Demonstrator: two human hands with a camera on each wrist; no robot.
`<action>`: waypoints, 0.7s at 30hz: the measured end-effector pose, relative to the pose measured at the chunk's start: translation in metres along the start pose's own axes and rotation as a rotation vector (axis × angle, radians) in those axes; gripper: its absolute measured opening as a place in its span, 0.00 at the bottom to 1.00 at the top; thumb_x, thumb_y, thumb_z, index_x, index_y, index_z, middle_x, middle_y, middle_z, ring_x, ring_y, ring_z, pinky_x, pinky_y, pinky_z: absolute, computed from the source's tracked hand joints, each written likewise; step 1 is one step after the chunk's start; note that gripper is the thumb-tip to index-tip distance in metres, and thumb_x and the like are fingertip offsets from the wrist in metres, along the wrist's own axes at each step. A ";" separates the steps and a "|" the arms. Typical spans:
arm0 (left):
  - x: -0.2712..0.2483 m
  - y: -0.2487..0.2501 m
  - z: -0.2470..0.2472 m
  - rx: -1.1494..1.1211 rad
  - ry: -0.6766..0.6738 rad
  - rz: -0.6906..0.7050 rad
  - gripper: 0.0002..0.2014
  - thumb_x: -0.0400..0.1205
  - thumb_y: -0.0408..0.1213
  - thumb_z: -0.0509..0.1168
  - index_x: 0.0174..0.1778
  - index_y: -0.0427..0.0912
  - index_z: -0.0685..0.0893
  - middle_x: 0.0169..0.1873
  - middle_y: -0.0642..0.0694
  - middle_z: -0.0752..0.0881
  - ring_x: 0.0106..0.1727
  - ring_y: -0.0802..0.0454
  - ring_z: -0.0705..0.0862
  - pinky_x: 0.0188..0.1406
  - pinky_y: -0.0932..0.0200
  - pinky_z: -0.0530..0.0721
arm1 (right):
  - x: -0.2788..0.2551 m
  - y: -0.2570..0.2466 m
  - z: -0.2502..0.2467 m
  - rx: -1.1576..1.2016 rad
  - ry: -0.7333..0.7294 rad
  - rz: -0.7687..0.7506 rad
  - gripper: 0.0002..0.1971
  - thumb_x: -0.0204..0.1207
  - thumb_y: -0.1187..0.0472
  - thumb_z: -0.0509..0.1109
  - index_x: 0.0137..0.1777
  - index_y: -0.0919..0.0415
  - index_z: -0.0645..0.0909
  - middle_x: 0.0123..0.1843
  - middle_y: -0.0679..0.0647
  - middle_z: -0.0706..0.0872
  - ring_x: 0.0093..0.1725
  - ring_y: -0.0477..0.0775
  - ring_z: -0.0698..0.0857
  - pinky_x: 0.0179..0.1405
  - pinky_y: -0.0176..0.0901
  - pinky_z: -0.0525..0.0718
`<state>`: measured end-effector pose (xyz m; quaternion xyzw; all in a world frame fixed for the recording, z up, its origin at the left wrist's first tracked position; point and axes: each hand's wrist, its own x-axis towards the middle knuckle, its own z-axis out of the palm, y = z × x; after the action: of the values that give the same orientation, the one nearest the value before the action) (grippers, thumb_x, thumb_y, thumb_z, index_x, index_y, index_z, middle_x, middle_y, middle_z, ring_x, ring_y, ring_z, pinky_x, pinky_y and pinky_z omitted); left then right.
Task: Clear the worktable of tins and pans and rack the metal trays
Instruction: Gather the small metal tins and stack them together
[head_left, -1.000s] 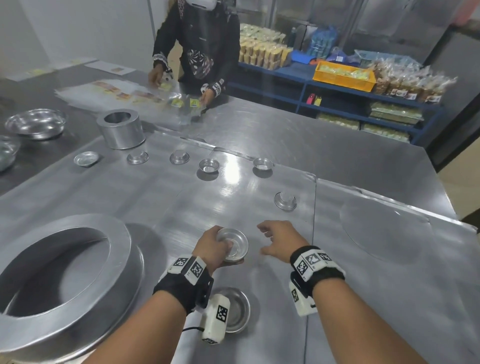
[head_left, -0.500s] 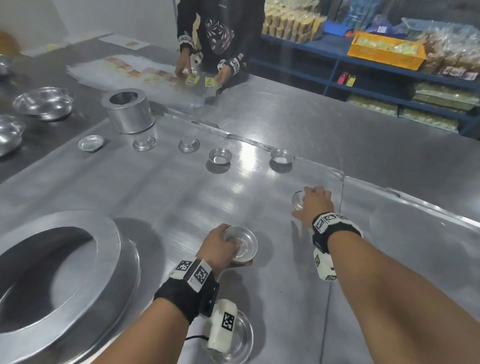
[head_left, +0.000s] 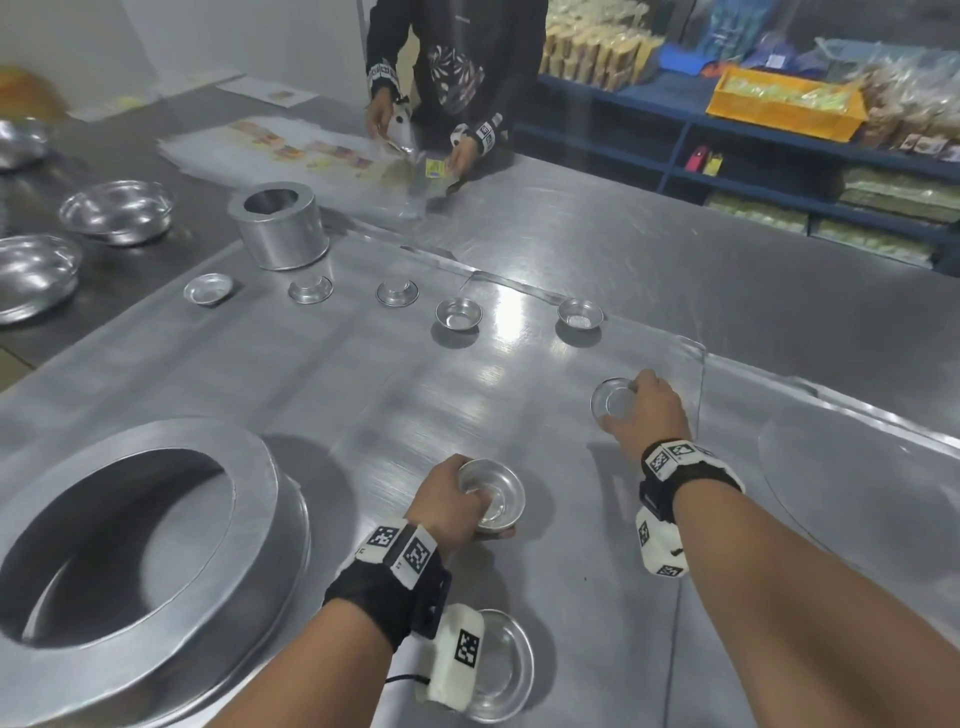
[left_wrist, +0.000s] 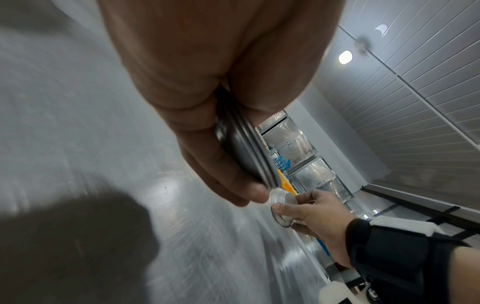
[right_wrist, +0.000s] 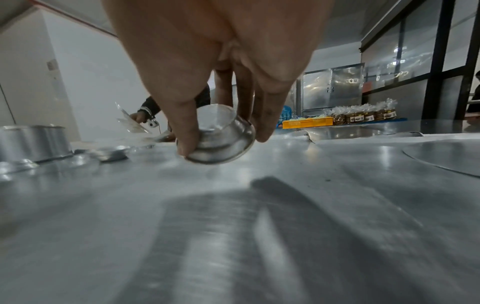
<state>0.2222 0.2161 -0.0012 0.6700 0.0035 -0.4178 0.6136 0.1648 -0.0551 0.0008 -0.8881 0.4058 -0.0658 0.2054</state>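
Note:
My left hand (head_left: 452, 504) grips a small stack of round metal tins (head_left: 493, 499) just above the steel worktable (head_left: 363, 395); the stacked rims (left_wrist: 249, 152) show edge-on in the left wrist view. My right hand (head_left: 644, 410) pinches another small tin (head_left: 613, 400), bottom up and lifted off the table, thumb and fingers around its sides (right_wrist: 221, 137). Several small tins lie in a row farther back: (head_left: 208, 289), (head_left: 310, 289), (head_left: 397, 292), (head_left: 458, 314), (head_left: 580, 314). One shallow tin (head_left: 498, 665) lies under my left wrist.
A large ring-shaped pan (head_left: 140, 551) sits at the near left. A tall tube pan (head_left: 278, 226) stands at the back left, with metal bowls (head_left: 117, 210) on the dark side table. Another person (head_left: 452, 78) handles packets across the table. Blue shelves (head_left: 779, 156) stand behind.
My right hand reached forward to the tin at the right, closed on it and lifted it off the table. The left hand kept hold of its tins.

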 end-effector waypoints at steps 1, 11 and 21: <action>-0.003 0.001 -0.001 -0.015 0.001 -0.001 0.14 0.79 0.16 0.63 0.58 0.33 0.80 0.63 0.29 0.77 0.57 0.25 0.83 0.38 0.40 0.92 | -0.007 -0.006 -0.003 0.060 0.021 -0.002 0.28 0.67 0.55 0.81 0.62 0.63 0.73 0.61 0.61 0.80 0.57 0.62 0.79 0.49 0.43 0.73; -0.038 0.010 -0.017 -0.109 -0.014 -0.032 0.14 0.76 0.17 0.62 0.57 0.30 0.81 0.59 0.29 0.79 0.55 0.30 0.83 0.40 0.37 0.91 | -0.103 -0.069 -0.028 0.403 0.096 -0.233 0.34 0.58 0.44 0.84 0.64 0.46 0.76 0.61 0.47 0.73 0.59 0.51 0.82 0.62 0.50 0.86; -0.069 0.025 -0.042 -0.229 -0.142 -0.032 0.25 0.86 0.56 0.62 0.64 0.35 0.83 0.60 0.31 0.84 0.57 0.29 0.87 0.41 0.41 0.91 | -0.197 -0.124 -0.017 0.709 0.069 -0.262 0.33 0.55 0.56 0.90 0.59 0.52 0.77 0.57 0.45 0.84 0.58 0.44 0.87 0.62 0.43 0.87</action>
<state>0.2141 0.2795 0.0542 0.5641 0.0185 -0.4707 0.6782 0.1157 0.1603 0.0781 -0.8034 0.2475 -0.2577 0.4762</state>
